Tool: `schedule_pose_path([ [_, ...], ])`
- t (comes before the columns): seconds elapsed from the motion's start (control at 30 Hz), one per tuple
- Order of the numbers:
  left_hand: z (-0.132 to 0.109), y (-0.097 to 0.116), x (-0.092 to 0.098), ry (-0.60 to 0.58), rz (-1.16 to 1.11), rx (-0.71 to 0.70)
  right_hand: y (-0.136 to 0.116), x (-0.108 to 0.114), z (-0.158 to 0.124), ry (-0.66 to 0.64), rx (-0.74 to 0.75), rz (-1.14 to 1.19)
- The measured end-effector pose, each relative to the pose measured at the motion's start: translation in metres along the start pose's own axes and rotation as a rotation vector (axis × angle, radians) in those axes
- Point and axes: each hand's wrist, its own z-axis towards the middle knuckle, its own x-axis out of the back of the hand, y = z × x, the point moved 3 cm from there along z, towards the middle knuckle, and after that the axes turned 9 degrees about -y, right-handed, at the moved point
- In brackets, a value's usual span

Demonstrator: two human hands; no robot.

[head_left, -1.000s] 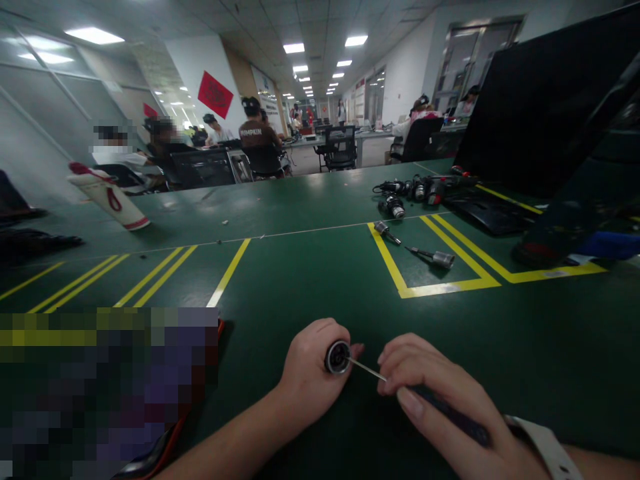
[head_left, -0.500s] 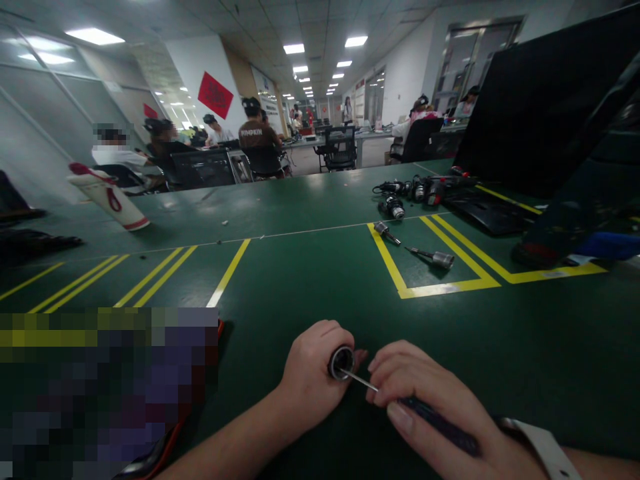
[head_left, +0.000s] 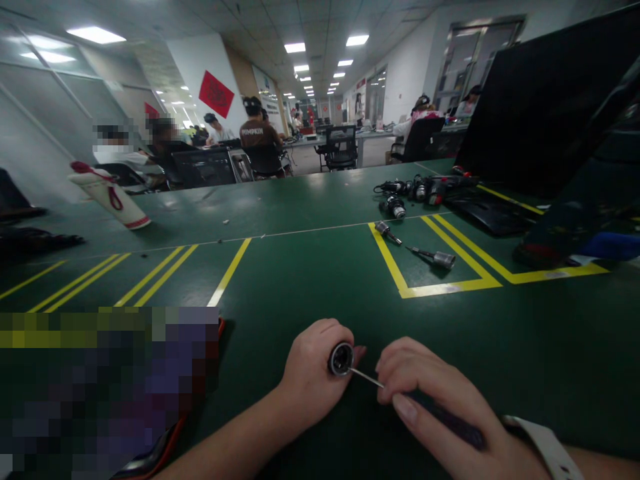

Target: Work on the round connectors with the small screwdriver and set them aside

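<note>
My left hand (head_left: 311, 373) is closed round a cylindrical part (head_left: 342, 360) with a metal rim, its dark open end facing me. Most of that part is hidden in the fist. My right hand (head_left: 440, 390) grips a screwdriver (head_left: 445, 420) by its dark handle. Its thin metal shaft points left, and the tip is at the right edge of the open end; whether it touches the rim I cannot tell. A pale band circles my right wrist.
Two metal parts with thin shafts (head_left: 437, 258) (head_left: 387, 233) lie by the yellow tape at right. Behind them are several dark cylindrical parts (head_left: 395, 206). A dark monitor (head_left: 540, 100) stands right, a white bottle (head_left: 113, 200) left. A blurred, red-edged object (head_left: 200, 380) lies front left.
My right hand has shifted slightly right with the screwdriver. Its tip has come out from inside the open end to the edge. My left hand has barely moved.
</note>
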Motion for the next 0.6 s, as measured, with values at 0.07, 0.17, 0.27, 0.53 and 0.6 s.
schedule_pose_path([
  [0.07, -0.0005, -0.0005, 0.0007, 0.005, -0.008, 0.003, -0.0003, -0.0003, -0.0003, 0.002, 0.010, 0.004],
  [0.17, -0.0022, -0.0011, 0.0025, 0.003, -0.017, 0.004, 0.0007, 0.0003, -0.0012, 0.021, -0.019, 0.026],
  [0.27, -0.0036, -0.0012, 0.0029, -0.012, -0.016, 0.006, 0.0019, 0.0019, -0.0018, 0.050, -0.038, 0.040],
  [0.53, -0.0031, -0.0002, -0.0016, -0.040, 0.046, -0.030, -0.0012, -0.0026, -0.0007, 0.040, 0.062, -0.121],
  [0.6, -0.0031, 0.0001, -0.0026, -0.048, 0.062, -0.034, -0.0032, -0.0036, -0.0010, 0.035, 0.079, -0.181],
])
